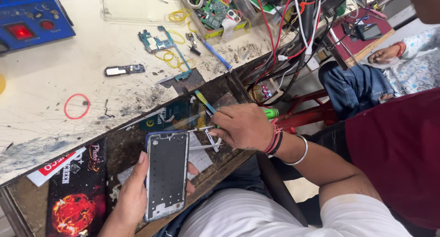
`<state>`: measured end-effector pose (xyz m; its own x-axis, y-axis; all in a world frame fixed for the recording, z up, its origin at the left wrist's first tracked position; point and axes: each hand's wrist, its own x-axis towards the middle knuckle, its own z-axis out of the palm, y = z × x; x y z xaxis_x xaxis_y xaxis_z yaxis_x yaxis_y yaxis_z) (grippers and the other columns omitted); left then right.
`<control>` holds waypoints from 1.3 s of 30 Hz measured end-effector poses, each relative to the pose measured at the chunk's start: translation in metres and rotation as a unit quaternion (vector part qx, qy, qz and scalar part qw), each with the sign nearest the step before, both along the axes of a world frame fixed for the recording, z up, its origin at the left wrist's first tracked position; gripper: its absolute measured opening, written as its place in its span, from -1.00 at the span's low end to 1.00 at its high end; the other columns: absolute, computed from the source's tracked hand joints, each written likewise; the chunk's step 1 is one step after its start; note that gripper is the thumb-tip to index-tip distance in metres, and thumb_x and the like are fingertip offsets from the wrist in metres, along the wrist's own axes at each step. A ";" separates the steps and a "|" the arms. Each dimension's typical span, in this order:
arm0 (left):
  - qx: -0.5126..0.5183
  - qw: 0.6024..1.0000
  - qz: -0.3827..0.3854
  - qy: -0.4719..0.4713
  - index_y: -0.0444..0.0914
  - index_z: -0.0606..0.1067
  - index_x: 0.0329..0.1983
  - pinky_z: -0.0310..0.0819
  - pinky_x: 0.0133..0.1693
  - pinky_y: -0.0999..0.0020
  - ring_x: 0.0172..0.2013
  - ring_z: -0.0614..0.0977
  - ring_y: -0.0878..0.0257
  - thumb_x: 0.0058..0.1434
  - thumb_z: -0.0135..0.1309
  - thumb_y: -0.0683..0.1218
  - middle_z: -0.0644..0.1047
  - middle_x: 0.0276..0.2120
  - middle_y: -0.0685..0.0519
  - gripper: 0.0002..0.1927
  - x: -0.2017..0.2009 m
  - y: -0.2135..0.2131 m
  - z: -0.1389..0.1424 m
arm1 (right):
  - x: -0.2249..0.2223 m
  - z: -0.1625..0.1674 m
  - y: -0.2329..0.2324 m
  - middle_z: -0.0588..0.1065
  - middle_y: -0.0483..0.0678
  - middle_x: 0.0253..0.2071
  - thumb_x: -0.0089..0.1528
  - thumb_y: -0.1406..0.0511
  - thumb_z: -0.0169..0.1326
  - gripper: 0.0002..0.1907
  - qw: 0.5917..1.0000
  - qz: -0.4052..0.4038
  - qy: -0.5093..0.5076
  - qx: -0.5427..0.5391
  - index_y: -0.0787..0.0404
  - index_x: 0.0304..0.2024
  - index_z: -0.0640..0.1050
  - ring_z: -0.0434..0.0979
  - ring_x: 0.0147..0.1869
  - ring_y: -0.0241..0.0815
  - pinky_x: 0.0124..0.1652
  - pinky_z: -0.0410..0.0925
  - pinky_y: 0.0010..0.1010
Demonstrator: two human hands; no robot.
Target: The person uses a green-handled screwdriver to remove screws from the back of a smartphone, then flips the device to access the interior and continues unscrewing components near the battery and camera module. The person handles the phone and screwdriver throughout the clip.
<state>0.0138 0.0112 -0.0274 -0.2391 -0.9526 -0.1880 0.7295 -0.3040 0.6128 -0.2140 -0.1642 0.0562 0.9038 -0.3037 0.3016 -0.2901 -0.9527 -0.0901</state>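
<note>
two hands meet over an open drawer at the bench edge, and one relation matters: the phone frame [167,173] lies at about eight o'clock from the right hand [243,127], just beside it, its long axis running twelve to six with a slight tilt. starting at the left, the left hand [133,195] cradles the frame from below and behind, thumb up the left edge, fingertips curled round the right edge, so it is closed on the frame with the bare inner face up. to the right, the right hand is closed in a pinch round a green-handled screwdriver [270,112], whose thin shaft points to nine o'clock toward the frame's top corner. the wrist is bent, forearm coming in from four o'clock. silver tweezers [208,143] lie just under that hand. the right hand is the nearer to the top corner.
</note>
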 end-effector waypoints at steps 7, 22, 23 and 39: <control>-0.011 1.000 -0.006 0.013 -0.34 0.31 0.34 0.66 -0.26 0.14 -0.23 0.71 -0.01 0.42 -0.49 0.32 0.58 -0.03 -0.33 -0.23 0.001 0.001 -0.001 | -0.002 -0.003 -0.001 0.41 -0.03 -0.42 0.25 0.10 0.20 -0.70 1.000 0.004 -0.006 0.008 0.19 -0.28 0.48 0.52 -0.35 0.03 -0.38 0.36 -0.18; -0.033 0.998 -0.021 0.056 -0.33 0.30 0.34 0.63 -0.23 0.18 -0.23 0.70 0.00 0.45 -0.45 0.32 0.57 -0.04 -0.31 -0.26 -0.005 -0.003 0.005 | -0.006 0.000 -0.002 0.42 0.01 -0.42 0.17 0.14 0.24 -0.70 1.000 -0.005 -0.004 0.010 0.21 -0.28 0.50 0.51 -0.37 0.07 -0.39 0.35 -0.16; -0.035 0.997 -0.024 0.065 -0.32 0.31 0.33 0.62 -0.24 0.18 -0.23 0.70 0.00 0.46 -0.44 0.32 0.57 -0.05 -0.30 -0.27 -0.006 -0.003 0.005 | -0.007 0.000 -0.002 0.41 0.02 -0.45 0.15 0.13 0.26 -0.69 1.000 -0.018 0.010 0.010 0.21 -0.33 0.49 0.50 -0.40 0.08 -0.41 0.34 -0.14; -0.085 0.995 -0.026 0.045 -0.33 0.32 0.37 0.61 -0.21 0.21 -0.26 0.69 0.06 0.50 -0.37 0.32 0.57 -0.07 -0.22 -0.28 -0.010 -0.006 0.011 | -0.015 -0.003 -0.007 0.40 0.00 -0.46 0.25 0.10 0.17 -0.69 1.000 -0.015 0.012 -0.010 0.20 -0.36 0.50 0.49 -0.41 0.06 -0.43 0.30 -0.15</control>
